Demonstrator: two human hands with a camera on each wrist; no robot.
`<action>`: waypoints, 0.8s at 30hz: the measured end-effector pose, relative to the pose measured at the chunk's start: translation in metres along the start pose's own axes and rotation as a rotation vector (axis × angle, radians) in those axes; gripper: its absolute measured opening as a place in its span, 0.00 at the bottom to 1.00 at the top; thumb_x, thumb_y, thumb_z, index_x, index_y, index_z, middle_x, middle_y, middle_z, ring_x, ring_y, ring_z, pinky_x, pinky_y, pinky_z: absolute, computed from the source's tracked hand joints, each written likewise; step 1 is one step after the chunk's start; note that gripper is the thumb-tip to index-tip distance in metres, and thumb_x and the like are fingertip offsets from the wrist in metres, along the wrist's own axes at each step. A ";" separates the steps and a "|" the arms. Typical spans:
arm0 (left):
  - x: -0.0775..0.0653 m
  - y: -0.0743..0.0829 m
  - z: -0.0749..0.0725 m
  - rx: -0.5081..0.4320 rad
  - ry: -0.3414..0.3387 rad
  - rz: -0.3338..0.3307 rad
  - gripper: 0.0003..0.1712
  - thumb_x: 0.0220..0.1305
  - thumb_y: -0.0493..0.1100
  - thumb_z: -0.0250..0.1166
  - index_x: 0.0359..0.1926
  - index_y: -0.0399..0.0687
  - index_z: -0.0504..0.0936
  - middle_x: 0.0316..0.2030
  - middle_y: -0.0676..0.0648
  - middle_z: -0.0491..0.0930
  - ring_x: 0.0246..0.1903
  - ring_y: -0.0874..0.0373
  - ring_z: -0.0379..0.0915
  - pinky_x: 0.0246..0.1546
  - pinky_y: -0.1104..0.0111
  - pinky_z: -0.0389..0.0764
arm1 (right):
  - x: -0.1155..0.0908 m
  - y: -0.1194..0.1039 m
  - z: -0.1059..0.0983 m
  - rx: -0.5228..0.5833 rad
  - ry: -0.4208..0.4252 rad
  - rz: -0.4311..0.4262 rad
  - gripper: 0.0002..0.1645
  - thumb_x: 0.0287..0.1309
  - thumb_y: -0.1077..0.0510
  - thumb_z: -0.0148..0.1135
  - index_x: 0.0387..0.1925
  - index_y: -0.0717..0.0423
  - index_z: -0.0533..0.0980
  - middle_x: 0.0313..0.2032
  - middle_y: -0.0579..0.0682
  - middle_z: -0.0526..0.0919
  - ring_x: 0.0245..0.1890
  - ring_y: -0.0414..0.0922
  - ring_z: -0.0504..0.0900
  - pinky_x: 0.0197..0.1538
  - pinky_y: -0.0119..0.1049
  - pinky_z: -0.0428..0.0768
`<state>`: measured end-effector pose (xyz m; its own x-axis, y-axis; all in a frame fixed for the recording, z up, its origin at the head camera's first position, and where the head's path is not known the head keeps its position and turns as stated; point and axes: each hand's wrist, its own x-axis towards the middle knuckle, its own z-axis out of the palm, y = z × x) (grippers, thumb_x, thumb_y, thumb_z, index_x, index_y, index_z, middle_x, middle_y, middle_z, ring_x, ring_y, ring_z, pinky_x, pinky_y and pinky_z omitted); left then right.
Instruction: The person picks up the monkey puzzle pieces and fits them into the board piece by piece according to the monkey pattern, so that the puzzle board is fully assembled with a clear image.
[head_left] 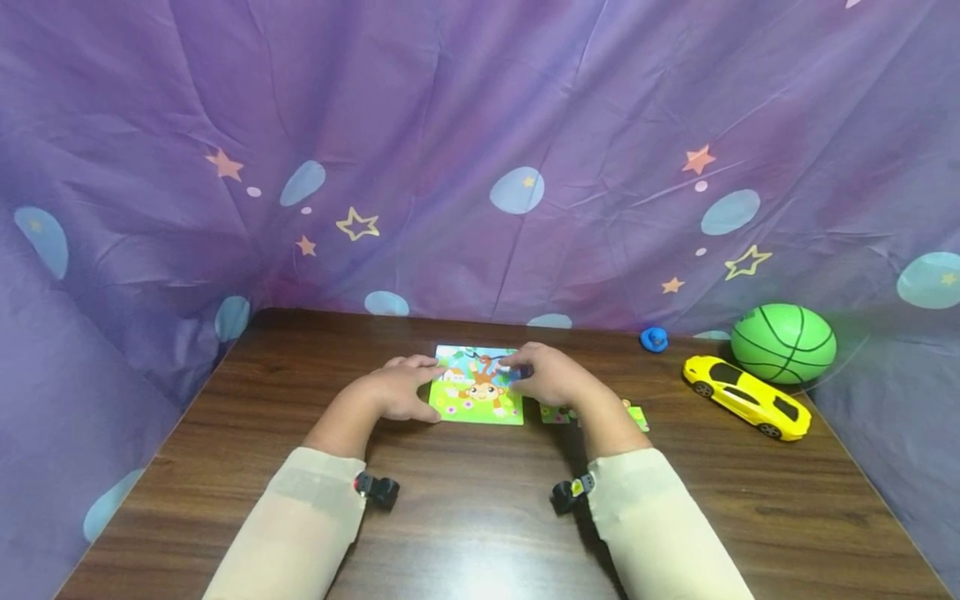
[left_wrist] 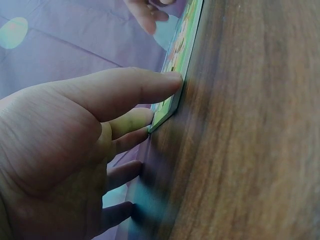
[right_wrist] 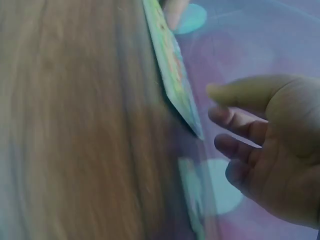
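Note:
A flat picture puzzle (head_left: 480, 396) with a monkey on a green meadow lies on the table between the hands. My left hand (head_left: 401, 392) is at its left side, the thumb resting on the near left corner and the other fingers extended along the left edge. Over the puzzle's upper right part hovers my right hand (head_left: 551, 375). In the right wrist view the right fingers (right_wrist: 240, 120) are loosely bent with nothing visible between them, apart from the board. Puzzle pieces (head_left: 557, 414) lie just right of the board, partly hidden under the right hand and forearm.
Another colourful piece (head_left: 637, 417) shows beyond the right forearm. Farther right stand a yellow toy car (head_left: 746, 398), a green ball (head_left: 783, 343) and a small blue toy duck (head_left: 654, 339). A purple curtain (head_left: 450, 167) hangs behind the wooden table (head_left: 450, 483).

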<state>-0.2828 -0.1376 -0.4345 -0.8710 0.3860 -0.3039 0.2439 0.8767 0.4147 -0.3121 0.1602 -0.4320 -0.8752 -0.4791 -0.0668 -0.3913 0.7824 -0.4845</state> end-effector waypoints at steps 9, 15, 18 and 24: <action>0.001 -0.001 0.001 0.003 0.011 -0.006 0.54 0.61 0.61 0.75 0.84 0.63 0.62 0.85 0.51 0.55 0.84 0.40 0.47 0.80 0.32 0.58 | -0.034 0.024 -0.018 0.088 0.059 0.041 0.27 0.68 0.51 0.71 0.65 0.54 0.82 0.55 0.53 0.89 0.51 0.46 0.86 0.58 0.49 0.85; 0.001 0.001 0.000 -0.001 0.007 -0.008 0.54 0.61 0.61 0.76 0.84 0.63 0.62 0.85 0.51 0.54 0.84 0.40 0.47 0.80 0.32 0.57 | -0.053 0.040 -0.025 0.090 0.074 0.053 0.28 0.68 0.51 0.72 0.65 0.57 0.81 0.54 0.56 0.89 0.52 0.49 0.87 0.57 0.49 0.86; 0.002 0.000 -0.001 -0.001 0.005 -0.012 0.54 0.61 0.61 0.76 0.84 0.63 0.61 0.86 0.51 0.54 0.85 0.40 0.46 0.80 0.32 0.57 | -0.055 0.047 -0.023 0.118 0.057 0.075 0.28 0.66 0.53 0.74 0.65 0.58 0.82 0.52 0.56 0.88 0.43 0.47 0.87 0.48 0.44 0.87; 0.001 0.001 0.000 -0.008 0.000 -0.014 0.54 0.61 0.60 0.75 0.84 0.62 0.61 0.86 0.51 0.54 0.85 0.40 0.45 0.80 0.31 0.57 | -0.053 0.055 -0.017 0.046 0.018 0.063 0.34 0.55 0.48 0.82 0.62 0.55 0.84 0.52 0.52 0.89 0.52 0.48 0.85 0.60 0.51 0.85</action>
<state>-0.2833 -0.1369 -0.4341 -0.8743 0.3736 -0.3100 0.2280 0.8798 0.4172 -0.2923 0.2357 -0.4403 -0.9030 -0.4216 -0.0831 -0.3217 0.7915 -0.5196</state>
